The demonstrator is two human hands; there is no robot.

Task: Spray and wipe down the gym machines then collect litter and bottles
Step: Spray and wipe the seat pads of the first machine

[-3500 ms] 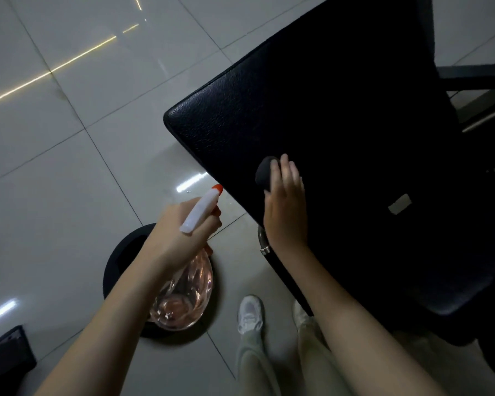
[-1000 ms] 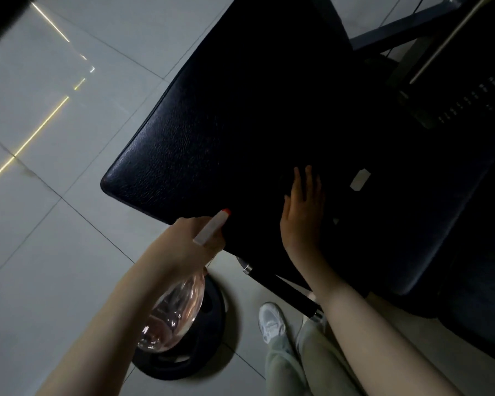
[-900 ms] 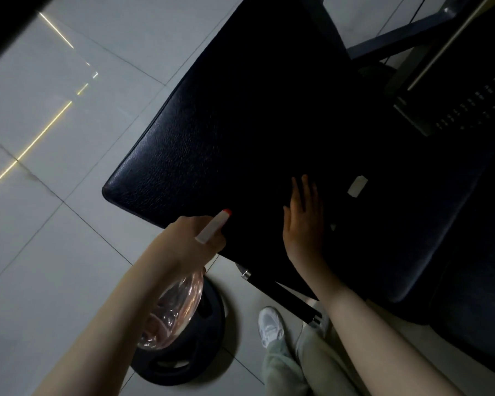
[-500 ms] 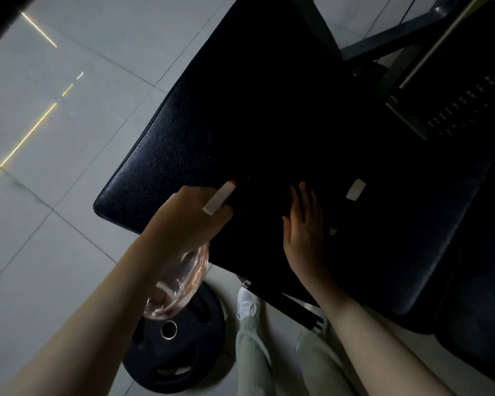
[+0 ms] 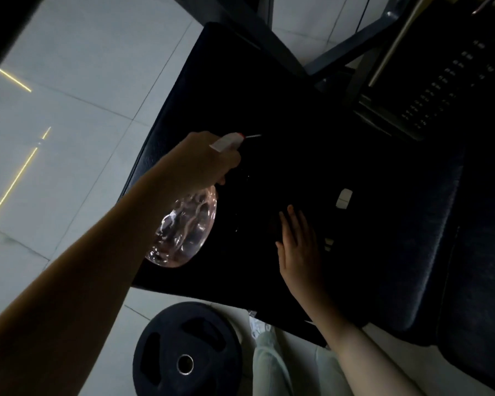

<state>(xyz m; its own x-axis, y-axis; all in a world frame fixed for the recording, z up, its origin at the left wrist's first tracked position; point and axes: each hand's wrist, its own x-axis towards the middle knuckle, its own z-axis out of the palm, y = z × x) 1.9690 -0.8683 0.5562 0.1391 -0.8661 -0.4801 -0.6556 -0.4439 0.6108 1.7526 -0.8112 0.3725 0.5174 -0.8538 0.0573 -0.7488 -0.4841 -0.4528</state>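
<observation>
A black padded bench seat (image 5: pixel 269 98) of a gym machine fills the middle of the view. My left hand (image 5: pixel 203 162) grips a clear pinkish spray bottle (image 5: pixel 183 232) by its white trigger head, nozzle over the pad, and a thin white streak leaves the red tip. My right hand (image 5: pixel 297 244) lies flat on the pad with fingers straight. A dark cloth under it can hardly be made out against the black pad. A small pale label (image 5: pixel 344 198) sits on the pad just beyond my fingers.
A black weight plate (image 5: pixel 183 350) lies on the pale tiled floor (image 5: pixel 69 95) below the bench edge, beside my feet. The machine's dark metal frame (image 5: pixel 352 50) and weight stack (image 5: pixel 452 84) stand at the upper right. Another dark pad (image 5: pixel 480 295) lies at the right.
My left hand has lifted the spray bottle up and over the pad, and it now sprays. My right hand stays flat on the pad, only drawn slightly back.
</observation>
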